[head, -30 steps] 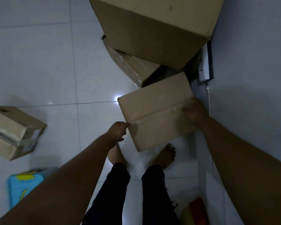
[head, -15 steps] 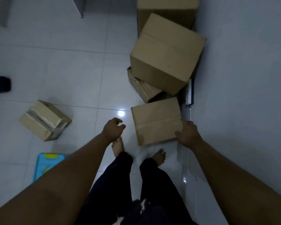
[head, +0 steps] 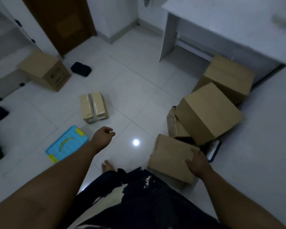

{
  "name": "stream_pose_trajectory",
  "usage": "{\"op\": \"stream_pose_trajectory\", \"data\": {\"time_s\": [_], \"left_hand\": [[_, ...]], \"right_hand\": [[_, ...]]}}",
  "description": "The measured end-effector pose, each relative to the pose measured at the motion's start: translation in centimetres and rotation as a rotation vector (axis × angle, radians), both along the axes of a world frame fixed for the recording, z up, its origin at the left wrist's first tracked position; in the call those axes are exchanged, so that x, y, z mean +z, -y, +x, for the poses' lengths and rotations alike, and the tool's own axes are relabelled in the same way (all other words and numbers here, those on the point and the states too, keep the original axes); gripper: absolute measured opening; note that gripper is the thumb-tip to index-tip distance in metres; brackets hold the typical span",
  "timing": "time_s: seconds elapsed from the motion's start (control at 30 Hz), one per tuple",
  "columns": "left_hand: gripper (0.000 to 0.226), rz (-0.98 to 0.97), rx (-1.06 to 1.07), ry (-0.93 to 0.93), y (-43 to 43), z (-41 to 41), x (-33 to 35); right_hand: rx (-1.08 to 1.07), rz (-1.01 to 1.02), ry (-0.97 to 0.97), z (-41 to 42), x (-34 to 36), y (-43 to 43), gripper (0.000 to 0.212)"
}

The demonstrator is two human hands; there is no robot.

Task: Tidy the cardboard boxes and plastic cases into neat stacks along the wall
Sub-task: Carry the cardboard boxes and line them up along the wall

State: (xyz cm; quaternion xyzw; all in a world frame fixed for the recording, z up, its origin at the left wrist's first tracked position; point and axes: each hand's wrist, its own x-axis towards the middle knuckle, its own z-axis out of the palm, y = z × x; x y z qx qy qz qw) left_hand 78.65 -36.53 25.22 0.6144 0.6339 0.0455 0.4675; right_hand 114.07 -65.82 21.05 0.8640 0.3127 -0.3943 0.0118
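Near cardboard box (head: 168, 157), 4 o'clock, judged light and rigid: right hand (head: 197, 164) grasps its right edge, left hand (head: 104, 135) loosely curled, empty.

The white tiled floor (head: 139, 90) carries a taped box (head: 94, 107) mid-room, a bigger box (head: 45, 71) beside a black case (head: 81, 71), a blue case (head: 67, 143), a near box (head: 169, 160), and piled boxes (head: 228, 76) along the wall (head: 262, 146).

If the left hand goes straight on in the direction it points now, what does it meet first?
Probably nothing near. The left hand points over bare floor and would pass to the right of the taped box. Farther along that line stands the white desk, though depth is unclear.
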Motion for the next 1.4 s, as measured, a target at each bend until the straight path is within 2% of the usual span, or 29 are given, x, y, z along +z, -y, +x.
{"op": "stream_pose_trajectory", "data": {"time_s": [0.17, 0.33, 0.43, 0.6, 0.77, 1.0, 1.2, 1.4], "left_hand": [[0.029, 0.070, 0.106, -0.008, -1.8, -7.4, 0.5], [0.032, 0.140, 0.037, 0.003, -3.2, -14.5, 0.6], [0.032, 0.150, -0.018, -0.028, -3.8, -20.3, 0.4], [0.034, 0.179, 0.037, -0.038, -5.9, -30.2, 0.4], [0.036, 0.217, 0.177, -0.053, -7.0, -38.1, 0.2], [0.024, 0.249, 0.343, -0.018, -6.7, -44.7, -0.1], [0.023, 0.270, 0.437, -0.051, -9.9, -48.0, -0.3], [0.024, 0.271, 0.502, -0.098, -16.8, -50.5, 0.0]], "right_hand": [[0.120, 0.035, 0.105, -2.3, 2.0, -2.4, 0.075], [0.108, 0.058, 0.178, -7.7, 3.8, -6.2, 0.067], [0.131, 0.051, 0.164, -13.0, 4.3, -9.3, 0.069], [0.341, 0.137, 0.148, -23.2, 5.9, -16.6, 0.070], [0.541, 0.231, 0.135, -31.6, 7.8, -24.8, 0.068], [0.854, 0.220, 0.280, -39.4, 7.7, -32.9, 0.064], [0.959, 0.159, 0.298, -42.7, 5.9, -40.5, 0.064], [0.976, 0.073, 0.221, -44.0, 3.8, -51.0, 0.067]]}}
